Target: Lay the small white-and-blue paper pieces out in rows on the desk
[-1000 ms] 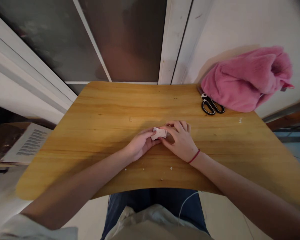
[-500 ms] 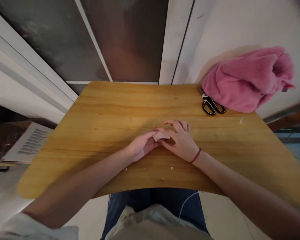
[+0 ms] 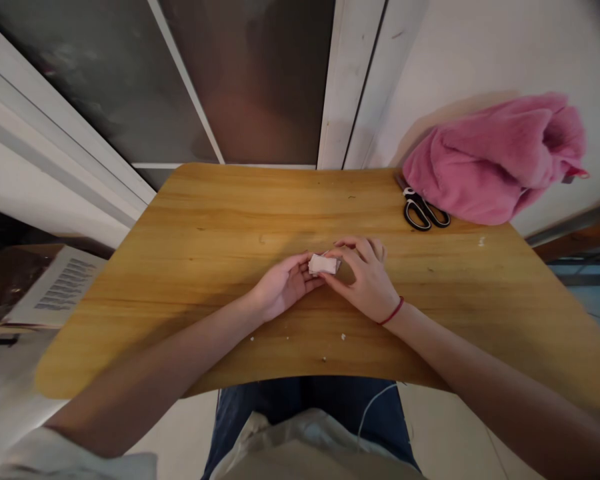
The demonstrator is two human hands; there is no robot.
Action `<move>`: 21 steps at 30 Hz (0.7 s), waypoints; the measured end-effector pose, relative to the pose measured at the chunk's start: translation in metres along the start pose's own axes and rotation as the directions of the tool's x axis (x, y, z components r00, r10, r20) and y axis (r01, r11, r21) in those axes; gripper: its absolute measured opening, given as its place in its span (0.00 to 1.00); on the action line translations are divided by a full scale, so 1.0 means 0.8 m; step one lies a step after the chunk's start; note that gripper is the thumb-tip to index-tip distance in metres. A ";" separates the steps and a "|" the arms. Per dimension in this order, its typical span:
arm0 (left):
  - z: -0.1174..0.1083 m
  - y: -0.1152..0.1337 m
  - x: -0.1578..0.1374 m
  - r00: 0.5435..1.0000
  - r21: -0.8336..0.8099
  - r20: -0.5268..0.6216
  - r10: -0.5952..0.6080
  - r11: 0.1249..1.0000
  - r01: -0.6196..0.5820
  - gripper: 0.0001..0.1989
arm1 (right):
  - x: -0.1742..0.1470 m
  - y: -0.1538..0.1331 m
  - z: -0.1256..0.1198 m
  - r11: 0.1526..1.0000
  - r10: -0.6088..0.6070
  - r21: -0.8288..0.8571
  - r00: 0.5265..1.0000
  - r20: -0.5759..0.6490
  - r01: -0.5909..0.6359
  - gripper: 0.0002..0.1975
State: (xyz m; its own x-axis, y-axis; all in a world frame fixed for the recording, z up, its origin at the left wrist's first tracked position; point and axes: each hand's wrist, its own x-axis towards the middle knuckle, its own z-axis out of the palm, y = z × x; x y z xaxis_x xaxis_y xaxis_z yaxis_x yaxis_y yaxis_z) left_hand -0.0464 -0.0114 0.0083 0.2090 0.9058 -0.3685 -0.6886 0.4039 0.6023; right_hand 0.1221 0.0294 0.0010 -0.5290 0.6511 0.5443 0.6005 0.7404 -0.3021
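Observation:
A small, whitish stack of folded paper [image 3: 324,265] is between my hands, just above the middle of the wooden table. Layered edges show at its left end. My right hand [image 3: 363,273] pinches its right side between thumb and forefinger, the other fingers curled above. My left hand [image 3: 283,287] is turned palm up, fingers stretched out and apart. Its fingertips meet the left end and underside of the stack; whether they bear any of its weight I cannot tell.
Black-handled scissors [image 3: 425,210] lie at the back right, blades partly under a pink plush cloth item [image 3: 495,160]. White scraps [image 3: 343,337] dot the wooden table [image 3: 220,227]. A cardboard box [image 3: 55,287] is beyond the left edge. A glazed door [image 3: 260,80] stands behind.
The paper stack has turned so its flat face shows more. My left thumb has come off its top and the left fingers have opened out. My right hand keeps its pinch.

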 end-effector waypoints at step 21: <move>-0.009 -0.001 0.003 0.998 0.143 0.063 0.004 0.990 -0.013 0.11 | 0.000 0.006 0.004 0.995 -0.065 -0.063 0.988 0.140 0.074 0.14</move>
State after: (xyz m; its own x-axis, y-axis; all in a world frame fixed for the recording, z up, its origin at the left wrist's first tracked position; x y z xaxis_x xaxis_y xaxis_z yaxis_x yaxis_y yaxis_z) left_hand -0.0504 -0.0103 0.0012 0.2496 0.9135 -0.3213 -0.5849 0.4067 0.7018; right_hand 0.1233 0.0333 -0.0032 -0.6454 0.6185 0.4482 0.5962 0.7747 -0.2107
